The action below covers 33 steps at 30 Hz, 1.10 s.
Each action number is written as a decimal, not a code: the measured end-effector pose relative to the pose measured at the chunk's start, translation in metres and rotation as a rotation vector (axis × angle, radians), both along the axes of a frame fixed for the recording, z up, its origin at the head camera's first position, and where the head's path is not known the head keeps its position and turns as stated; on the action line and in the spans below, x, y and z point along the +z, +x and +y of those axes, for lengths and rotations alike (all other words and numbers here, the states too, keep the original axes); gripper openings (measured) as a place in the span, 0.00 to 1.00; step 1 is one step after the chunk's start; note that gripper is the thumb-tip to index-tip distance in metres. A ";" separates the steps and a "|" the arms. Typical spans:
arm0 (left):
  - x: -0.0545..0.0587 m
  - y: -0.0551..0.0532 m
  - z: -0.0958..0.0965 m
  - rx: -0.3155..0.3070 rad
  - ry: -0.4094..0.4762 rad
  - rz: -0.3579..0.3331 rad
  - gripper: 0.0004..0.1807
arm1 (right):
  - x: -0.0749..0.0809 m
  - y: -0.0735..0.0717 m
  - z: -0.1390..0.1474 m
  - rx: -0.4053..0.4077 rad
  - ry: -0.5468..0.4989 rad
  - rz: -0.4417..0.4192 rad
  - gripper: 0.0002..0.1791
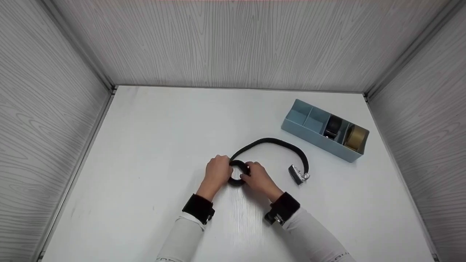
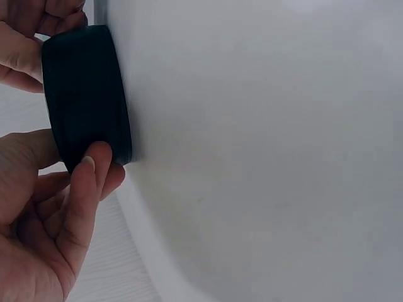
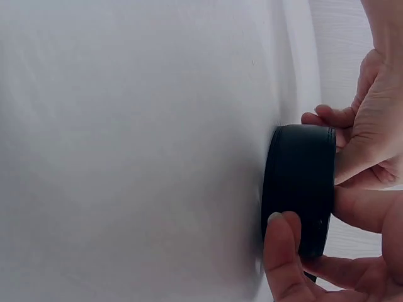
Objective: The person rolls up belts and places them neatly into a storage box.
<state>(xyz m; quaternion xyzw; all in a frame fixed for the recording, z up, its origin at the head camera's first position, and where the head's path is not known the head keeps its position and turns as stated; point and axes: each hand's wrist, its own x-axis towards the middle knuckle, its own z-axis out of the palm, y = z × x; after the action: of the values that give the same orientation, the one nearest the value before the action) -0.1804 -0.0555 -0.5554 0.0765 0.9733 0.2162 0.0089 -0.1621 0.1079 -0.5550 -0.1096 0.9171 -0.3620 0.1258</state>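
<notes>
A black belt [image 1: 268, 140] stands on edge on the white table, one end wound into a ring-shaped coil [image 1: 236, 183]. From the coil its strap arcs away and to the right, ending in a silver buckle [image 1: 296, 174] that lies on the tabletop. My left hand [image 1: 217, 171] pinches the coil's left side, thumb inside and fingers outside. Opposite it, my right hand [image 1: 259, 178] grips the coil's right side the same way. In the right wrist view the outer face of the coil [image 3: 299, 182] shows between both hands.
At the back right sits a blue divided box [image 1: 320, 142]. One compartment holds a rolled black belt [image 1: 333, 125], and the rightmost a rolled tan belt [image 1: 356, 137]. Grey wood-grain panels [image 1: 233, 43] wall the table at the back and both sides.
</notes>
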 end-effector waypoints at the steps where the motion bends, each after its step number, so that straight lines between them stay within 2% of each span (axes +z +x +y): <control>1: 0.001 0.000 -0.001 -0.002 0.006 0.001 0.04 | 0.000 0.000 0.000 0.002 0.004 0.011 0.19; 7: 0.005 -0.003 -0.005 -0.045 0.009 -0.016 0.09 | 0.001 -0.002 -0.001 0.035 0.007 0.051 0.18; 11: 0.002 -0.002 -0.005 -0.071 0.032 -0.008 0.05 | 0.002 -0.004 -0.001 0.044 0.012 0.077 0.20; 17: -0.002 0.000 -0.001 -0.018 0.070 0.037 0.03 | 0.005 -0.002 0.000 -0.073 -0.013 0.025 0.17; 20: -0.001 0.001 0.001 0.009 0.088 0.030 0.04 | 0.007 0.000 -0.001 -0.107 -0.029 0.001 0.15; 25: 0.005 -0.001 0.001 0.028 0.076 0.009 0.04 | 0.006 0.000 -0.003 -0.079 0.021 0.077 0.09; 30: 0.005 -0.006 -0.001 0.022 0.048 0.013 0.07 | 0.003 -0.003 -0.003 -0.031 0.026 0.124 0.12; 33: 0.004 -0.007 -0.001 0.008 0.049 0.005 0.06 | 0.001 -0.004 -0.002 -0.038 0.012 0.123 0.14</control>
<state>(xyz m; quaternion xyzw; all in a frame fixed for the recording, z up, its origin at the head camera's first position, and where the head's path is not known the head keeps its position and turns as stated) -0.1879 -0.0569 -0.5514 0.0731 0.9681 0.2398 0.0040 -0.1658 0.1062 -0.5537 -0.1131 0.9271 -0.3517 0.0631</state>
